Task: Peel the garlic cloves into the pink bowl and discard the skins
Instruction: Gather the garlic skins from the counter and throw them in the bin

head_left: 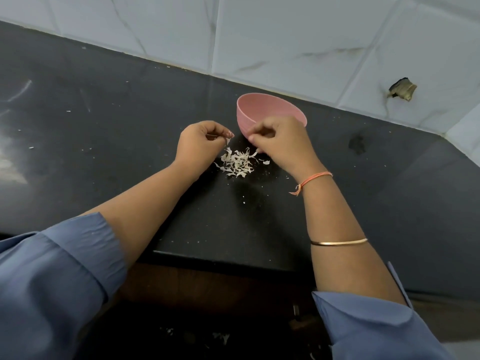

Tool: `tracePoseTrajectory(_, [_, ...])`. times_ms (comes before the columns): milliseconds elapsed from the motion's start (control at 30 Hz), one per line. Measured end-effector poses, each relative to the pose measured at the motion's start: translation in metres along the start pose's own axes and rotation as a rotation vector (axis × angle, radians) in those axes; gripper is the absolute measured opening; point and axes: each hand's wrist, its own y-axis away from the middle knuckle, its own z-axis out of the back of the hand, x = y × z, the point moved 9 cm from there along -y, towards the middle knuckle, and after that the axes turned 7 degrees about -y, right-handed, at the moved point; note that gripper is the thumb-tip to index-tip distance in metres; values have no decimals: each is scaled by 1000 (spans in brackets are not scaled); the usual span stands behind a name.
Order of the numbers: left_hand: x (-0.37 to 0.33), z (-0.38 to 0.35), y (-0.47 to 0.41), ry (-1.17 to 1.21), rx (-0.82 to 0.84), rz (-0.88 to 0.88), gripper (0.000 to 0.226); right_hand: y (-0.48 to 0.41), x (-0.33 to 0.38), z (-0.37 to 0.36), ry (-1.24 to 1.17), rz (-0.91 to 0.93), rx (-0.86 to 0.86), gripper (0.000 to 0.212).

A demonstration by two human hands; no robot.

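Observation:
A pink bowl [262, 107] stands on the dark counter [104, 113] near the tiled wall; its inside is hidden from here. A small heap of white garlic skins [237, 163] lies on the counter just in front of it. My left hand [201, 141] hovers left of the heap, fingers curled, pinching a thin strip of garlic skin [228, 140] at its fingertips. My right hand [279, 141] is in front of the bowl, fingers curled around something small and pale, most likely a garlic clove [255, 152], mostly hidden.
The white tiled wall [285, 42] runs behind the counter and has a broken hole [401, 89] at the right. Small skin flecks dot the counter. The counter's front edge [220, 258] is close to my body, with more skins on the floor below.

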Motion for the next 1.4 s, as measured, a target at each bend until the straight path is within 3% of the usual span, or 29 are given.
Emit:
tracePoseTrajectory(133, [-1,2,0,12,-5,-3,29,10,1,-39,166,21,279,29])
tracePoseTrajectory(267, [3,3,-1,69,-15,18,33,12,-13,-64,356,36,386,31])
tracePoseTrajectory(433, [8,3,-2,106,-23,34,29,13,-15,-53,278,17,309,21])
tracePoseTrajectory(700, [8,5,-2,314,-23,49,23,12,-8,-11,106,-9,-22,15])
tracePoseTrajectory(867, [20,8,-3,575,-36,208,17,11,-6,-25,193,-26,121,22])
tracePoseTrajectory(1000, [26,9,-5,702,-47,314,19,10,1,-14,90,16,-49,10])
tracePoseTrajectory(1200, [25,8,-4,805,-43,363,31,11,-9,-20,31,-81,120,29])
tracePoseTrajectory(1300, [23,9,-3,824,-39,356,35,11,-18,-13,20,-126,97,31])
tracePoseTrajectory(1400, [22,9,-3,834,-38,354,34,16,-24,-17,80,-166,197,32])
